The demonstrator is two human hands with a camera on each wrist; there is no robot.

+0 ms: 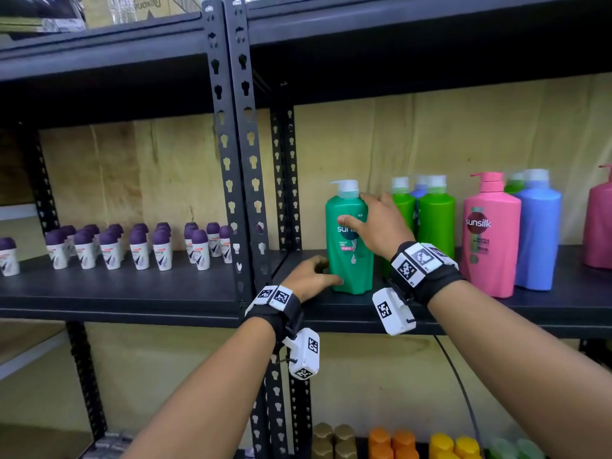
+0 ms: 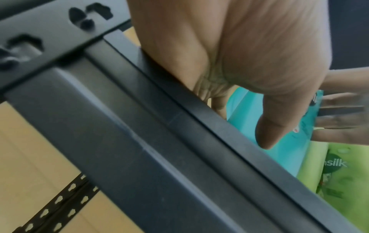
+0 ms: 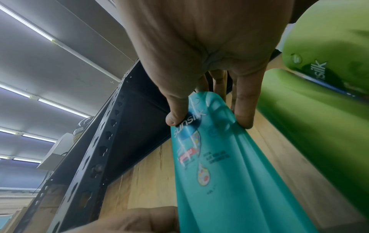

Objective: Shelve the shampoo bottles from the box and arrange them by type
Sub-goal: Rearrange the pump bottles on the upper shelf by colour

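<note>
- Head view: a teal shampoo bottle stands upright on the dark shelf, just right of the twin black uprights.
- The right hand is clamped on the bottle's upper body, thumb across the label and fingers round the far side at its 2 o'clock.
- The left hand sits at the bottle's 8 o'clock, fingers curled at the base and the thumb tip pressed to its lower front.
- At the bottle's 3 o'clock stand two green bottles, touching each other, with a pink bottle and a blue bottle further along.
- At 9 o'clock, beyond the uprights, rows of small white roll-on deodorants with purple caps stand on the neighbouring shelf.
- Right wrist view: thumb and fingers pinch the bottle's two sides.
</note>
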